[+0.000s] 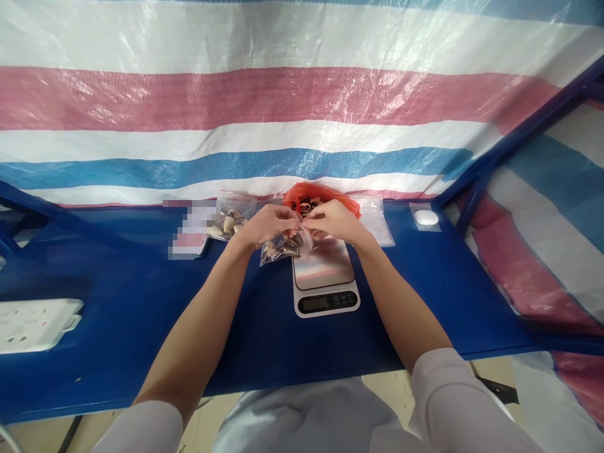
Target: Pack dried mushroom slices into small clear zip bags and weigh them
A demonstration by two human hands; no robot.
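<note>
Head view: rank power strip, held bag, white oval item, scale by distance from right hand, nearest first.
1. Held bag: pinched by right hand.
2. Scale: just below the hand.
3. White oval item: to the right.
4. Power strip: far left.

A small clear plastic bag [270,255], partly filled with dark brown and greyish dried pieces [287,245], hangs between the left hand [272,224] and the right hand [333,220], its upper right end gathered and creased at the fingertips. The film is transparent and glossy, catching the light in wrinkles. The bag tilts, one flat corner pointing down and left, the irregular pieces bunched in its middle. It overlaps the left edge of a kitchen scale [326,272]; whether it touches the surface below is unclear. Fingers hide its mouth.
</note>
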